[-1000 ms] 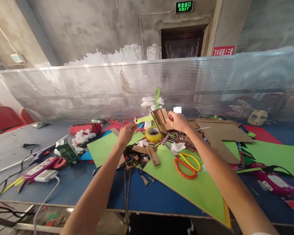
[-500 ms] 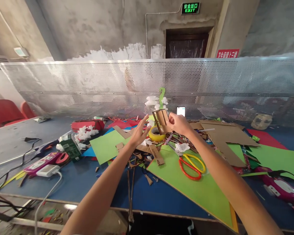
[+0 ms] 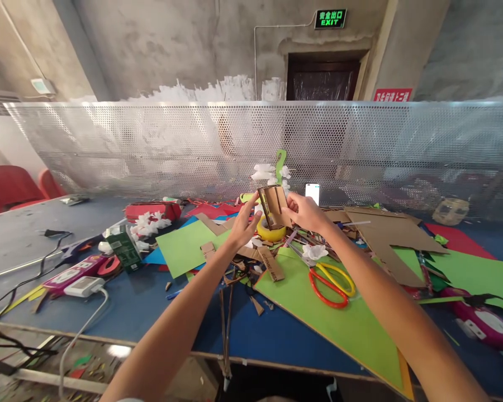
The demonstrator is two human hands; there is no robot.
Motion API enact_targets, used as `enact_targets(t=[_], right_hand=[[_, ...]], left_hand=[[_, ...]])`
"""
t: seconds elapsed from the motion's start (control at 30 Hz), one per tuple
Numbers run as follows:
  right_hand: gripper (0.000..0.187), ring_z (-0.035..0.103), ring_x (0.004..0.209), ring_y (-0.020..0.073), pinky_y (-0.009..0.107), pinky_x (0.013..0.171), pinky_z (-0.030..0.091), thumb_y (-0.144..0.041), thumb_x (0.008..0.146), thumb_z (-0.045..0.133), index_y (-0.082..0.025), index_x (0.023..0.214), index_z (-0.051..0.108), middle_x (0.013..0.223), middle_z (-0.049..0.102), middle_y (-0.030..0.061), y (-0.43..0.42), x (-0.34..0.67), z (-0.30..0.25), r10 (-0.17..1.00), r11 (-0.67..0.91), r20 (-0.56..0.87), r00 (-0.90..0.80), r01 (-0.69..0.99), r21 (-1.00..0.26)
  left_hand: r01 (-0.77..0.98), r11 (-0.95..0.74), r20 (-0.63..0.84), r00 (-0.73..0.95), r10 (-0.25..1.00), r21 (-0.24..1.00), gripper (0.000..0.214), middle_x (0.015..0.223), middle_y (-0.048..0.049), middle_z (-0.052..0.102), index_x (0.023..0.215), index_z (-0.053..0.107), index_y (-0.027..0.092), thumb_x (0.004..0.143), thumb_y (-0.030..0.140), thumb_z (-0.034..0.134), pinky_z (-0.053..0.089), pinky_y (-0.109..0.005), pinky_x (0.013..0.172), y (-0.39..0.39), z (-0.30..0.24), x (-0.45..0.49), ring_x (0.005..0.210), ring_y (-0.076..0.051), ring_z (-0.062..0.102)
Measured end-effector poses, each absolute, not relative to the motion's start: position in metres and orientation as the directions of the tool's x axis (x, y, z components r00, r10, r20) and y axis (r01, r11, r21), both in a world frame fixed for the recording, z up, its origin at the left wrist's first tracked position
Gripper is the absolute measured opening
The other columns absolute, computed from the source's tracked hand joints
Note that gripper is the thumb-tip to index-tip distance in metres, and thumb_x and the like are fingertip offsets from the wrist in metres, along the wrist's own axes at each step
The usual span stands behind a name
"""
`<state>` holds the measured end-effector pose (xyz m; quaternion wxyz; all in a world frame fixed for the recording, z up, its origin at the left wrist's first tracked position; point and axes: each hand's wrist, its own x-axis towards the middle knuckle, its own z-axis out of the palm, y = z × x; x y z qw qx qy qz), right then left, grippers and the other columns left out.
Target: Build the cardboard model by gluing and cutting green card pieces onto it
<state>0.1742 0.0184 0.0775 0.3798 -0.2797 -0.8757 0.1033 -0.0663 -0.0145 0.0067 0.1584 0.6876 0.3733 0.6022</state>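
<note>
My right hand pinches the right side of a small cardboard frame, which is held up tilted above the table. My left hand has its fingers stretched out beside the frame's left edge; whether the fingertips touch it I cannot tell. Just below and behind the frame sits a roll of yellow tape. A green curved paper strip with white tufts stands upright beyond it. Scissors with red and yellow handles lie on a green sheet under my right forearm.
Cardboard sheets lie to the right, and a phone stands behind my right hand. On the left are a dark green box, a purple power strip and cables. A perforated metal panel closes off the back edge.
My left hand has come closer to the left edge of the cardboard frame. The frame has turned slightly in my right hand, and the view has shifted a little.
</note>
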Motion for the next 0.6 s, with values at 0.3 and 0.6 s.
enact_targets(t=[0.3,0.6], right_hand=[[0.017,0.059,0.063,0.0182,0.028,0.062,0.038,-0.030,0.101,0.062,-0.024,0.087,0.054,0.074,0.064,0.0006,0.043,0.169,0.045,0.416,0.873,0.698,-0.583,0.471,-0.127],[0.013,0.067,0.078,0.0236,0.030,0.069,0.046,-0.025,0.102,0.061,-0.022,0.090,0.056,0.084,0.070,0.0073,0.063,0.176,0.021,0.320,0.877,0.787,-0.528,0.480,-0.034]], left_hand=[[0.604,-0.667,0.888,-0.169,0.428,0.436,0.043,0.124,-0.0108,0.064,0.140,0.059,0.026,0.102,0.044,0.062,0.059,-0.042,0.095,-0.008,0.007,-0.071,0.107,-0.022,0.067],[0.651,-0.723,0.951,0.005,0.310,0.232,0.049,0.120,-0.0094,0.061,0.146,0.057,0.024,0.102,0.046,0.064,0.059,-0.038,0.092,-0.019,0.013,-0.067,0.099,-0.018,0.064]])
